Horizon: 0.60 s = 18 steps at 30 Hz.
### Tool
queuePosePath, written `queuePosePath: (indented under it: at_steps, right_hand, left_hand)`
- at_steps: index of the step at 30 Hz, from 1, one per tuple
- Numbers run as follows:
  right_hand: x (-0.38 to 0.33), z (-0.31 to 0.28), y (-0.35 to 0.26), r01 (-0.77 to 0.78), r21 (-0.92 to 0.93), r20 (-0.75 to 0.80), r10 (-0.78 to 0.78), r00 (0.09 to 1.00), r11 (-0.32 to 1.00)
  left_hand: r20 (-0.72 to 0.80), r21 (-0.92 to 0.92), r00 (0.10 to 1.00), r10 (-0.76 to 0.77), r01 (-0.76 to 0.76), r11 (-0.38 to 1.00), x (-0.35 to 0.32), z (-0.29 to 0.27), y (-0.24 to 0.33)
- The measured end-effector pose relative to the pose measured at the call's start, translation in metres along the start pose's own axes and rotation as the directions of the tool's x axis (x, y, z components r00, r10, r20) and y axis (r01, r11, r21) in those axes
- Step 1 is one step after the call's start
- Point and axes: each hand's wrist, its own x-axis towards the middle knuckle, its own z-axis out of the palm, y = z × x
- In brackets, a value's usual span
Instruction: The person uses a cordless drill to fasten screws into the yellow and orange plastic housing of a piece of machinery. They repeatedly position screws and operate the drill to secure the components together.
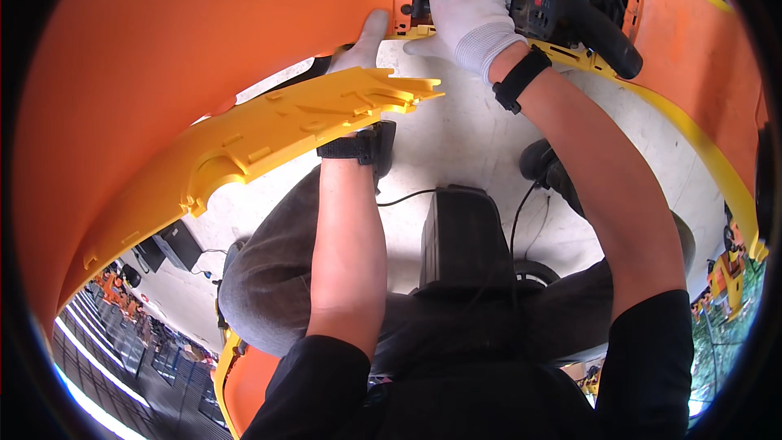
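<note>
My left hand (364,42), in a white glove with a black wrist strap, reaches up behind a yellow moulded plastic strip (269,134). Its thumb lies over the lower edge of a big orange curved panel (179,41); its fingers are hidden. My right hand (468,8), also gloved, lies flat with fingers spread on a dark opening at the panel's top. Its heel rests on the yellow rim (582,57). A dark power drill (570,4) with red marks sits just right of that hand, touching it.
A black box (463,236) stands on the pale floor between my knees, with thin cables (521,220) running past it. My dark shoe (544,165) is beside it. A second orange panel with yellow edging (709,155) curves down the right. Racks with parts (130,326) lie at the lower left.
</note>
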Motion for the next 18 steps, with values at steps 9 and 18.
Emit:
queuePosePath:
  at_steps: [9, 18]
  right_hand:
    - [0.0, 0.009, 0.005, 0.069, 0.03, -0.059, -0.067, 0.996, 0.997]
    - [0.004, 0.011, 0.005, 0.04, 0.05, -0.128, -0.033, 0.991, 0.998]
  left_hand:
    - [-0.02, 0.085, 1.0, -0.012, 0.013, 0.996, 0.011, 0.004, -0.012]
    - [-0.271, 0.101, 0.935, 0.227, -0.207, 0.973, 0.04, 0.02, -0.045]
